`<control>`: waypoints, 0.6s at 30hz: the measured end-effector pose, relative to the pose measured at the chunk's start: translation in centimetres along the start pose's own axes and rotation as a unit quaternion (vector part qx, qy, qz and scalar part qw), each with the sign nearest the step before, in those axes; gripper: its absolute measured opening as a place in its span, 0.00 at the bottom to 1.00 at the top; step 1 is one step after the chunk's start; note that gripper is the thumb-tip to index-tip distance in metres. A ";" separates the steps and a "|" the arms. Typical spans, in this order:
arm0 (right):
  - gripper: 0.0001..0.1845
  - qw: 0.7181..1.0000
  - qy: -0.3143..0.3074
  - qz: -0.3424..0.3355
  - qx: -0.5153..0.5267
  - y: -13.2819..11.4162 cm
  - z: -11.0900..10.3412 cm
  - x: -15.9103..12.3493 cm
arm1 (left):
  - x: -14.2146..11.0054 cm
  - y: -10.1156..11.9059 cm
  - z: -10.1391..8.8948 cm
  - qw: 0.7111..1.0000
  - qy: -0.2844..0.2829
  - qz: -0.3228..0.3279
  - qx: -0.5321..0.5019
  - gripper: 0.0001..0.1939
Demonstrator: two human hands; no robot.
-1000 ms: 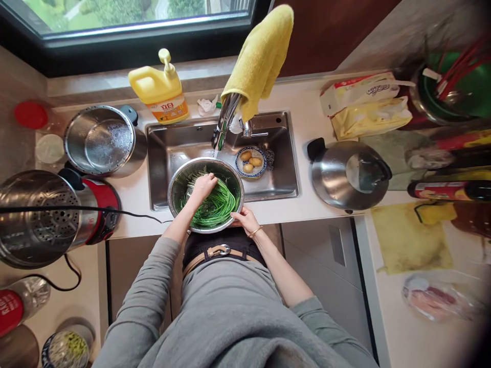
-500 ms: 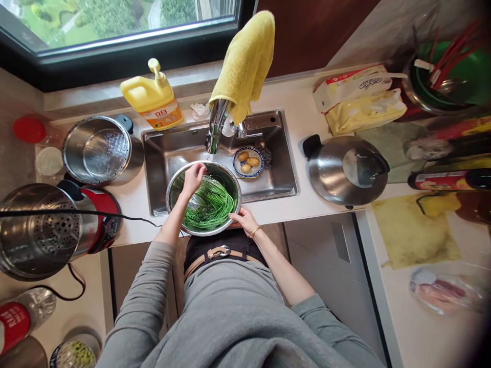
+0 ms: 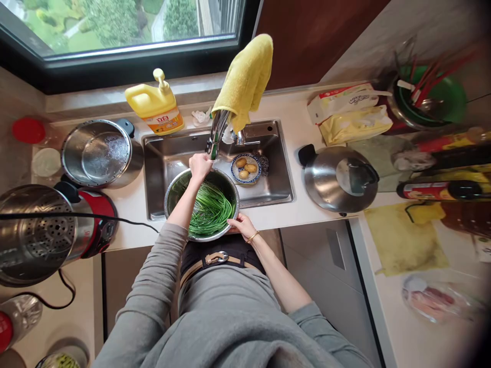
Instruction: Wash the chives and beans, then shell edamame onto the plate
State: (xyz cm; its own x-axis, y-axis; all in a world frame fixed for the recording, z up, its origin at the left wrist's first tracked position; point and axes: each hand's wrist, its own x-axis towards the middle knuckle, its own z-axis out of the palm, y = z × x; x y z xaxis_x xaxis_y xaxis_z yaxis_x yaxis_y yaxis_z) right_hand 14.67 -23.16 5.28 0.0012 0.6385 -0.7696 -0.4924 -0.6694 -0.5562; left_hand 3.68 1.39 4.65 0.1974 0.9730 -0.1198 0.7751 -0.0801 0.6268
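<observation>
A steel bowl [image 3: 235, 186] of long green stalks [image 3: 213, 209], perhaps garlic chives, rests at the sink's front edge against my waist. My right hand [image 3: 242, 226] grips its right rim, thumb on top. Above the bowl's far rim, my left hand [image 3: 200, 166] is closed around the lower end of the faucet [image 3: 218, 130]; its fingertips are partly hidden. A yellow cloth [image 3: 247, 76] drapes over the faucet's top. In the sink [image 3: 278, 186], a blue-rimmed plate [image 3: 233, 171] carries several potatoes [image 3: 250, 167], with a steel scrubber [image 3: 264, 166] beside it.
A yellow detergent jug [image 3: 155, 110] stands behind the sink. Left are a steamer pot [image 3: 132, 163], a red-based cooker [image 3: 97, 225] and its black cord [image 3: 126, 221]. To the right sit a lidded wok [image 3: 326, 179], tissue packs [image 3: 351, 122] and wrapped meat [image 3: 433, 299].
My left hand has moved from over the stalks up to the faucet's end. The right hand still holds the bowl's rim. The camera view has shifted slightly.
</observation>
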 end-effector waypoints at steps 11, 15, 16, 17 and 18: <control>0.13 1.000 0.019 -0.014 0.000 -2.4 0.6 2.8 | -7.0 -5.9 0.4 0.991 -0.089 0.087 0.057 0.11; 0.14 1.000 0.010 -0.021 -0.017 -4.5 1.1 4.5 | -5.6 -6.7 1.5 0.992 -0.077 0.090 0.049 0.12; 0.14 1.000 0.010 -0.021 -0.018 -5.0 1.2 4.7 | -5.1 -6.8 1.5 0.990 -0.085 0.098 0.050 0.13; 0.14 1.000 0.012 -0.021 -0.017 -5.3 1.2 4.9 | -4.8 -6.8 1.5 0.988 -0.095 0.108 0.056 0.14; 0.15 1.000 0.015 -0.021 -0.015 -5.7 1.1 5.0 | -4.5 -6.8 1.5 0.986 -0.100 0.118 0.067 0.15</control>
State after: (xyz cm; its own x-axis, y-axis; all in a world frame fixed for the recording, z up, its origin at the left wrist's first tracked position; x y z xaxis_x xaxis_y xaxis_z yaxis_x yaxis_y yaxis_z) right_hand 16.47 -15.71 4.92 0.0483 0.6552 -0.7540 -0.4652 -0.6532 -0.5974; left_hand -1.56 -2.76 -0.21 0.4863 0.8626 -0.1396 0.7623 -0.3407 0.5503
